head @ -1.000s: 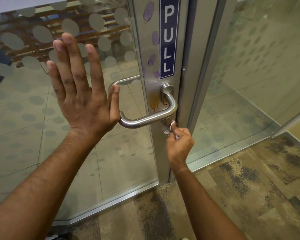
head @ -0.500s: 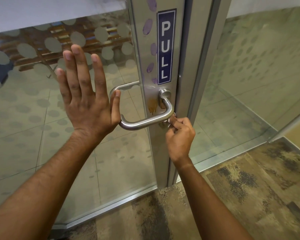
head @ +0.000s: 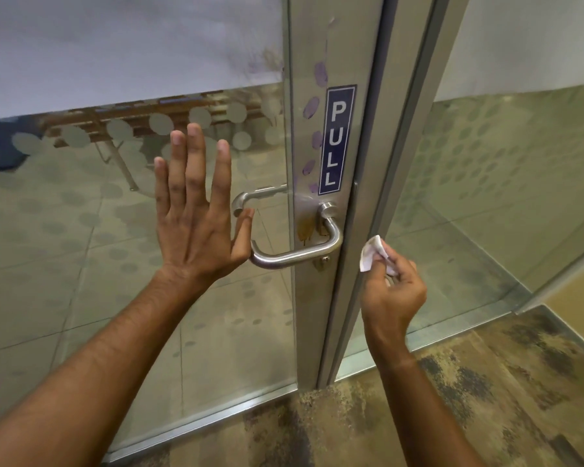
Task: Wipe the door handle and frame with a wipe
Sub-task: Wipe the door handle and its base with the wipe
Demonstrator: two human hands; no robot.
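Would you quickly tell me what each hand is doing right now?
Left hand: open, fingers straight, flat against the glass door.
Right hand: pinching the wipe.

Both forearms are bare to the frame's edge (no sleeves, watch or rings visible); the hands (head: 196, 214) wear no gloves.

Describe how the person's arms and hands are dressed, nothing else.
Both forearms are bare, with no sleeve in view. The left hand and the right hand wear no gloves, rings, watch or bands that show. Fingernails are short and unpainted.
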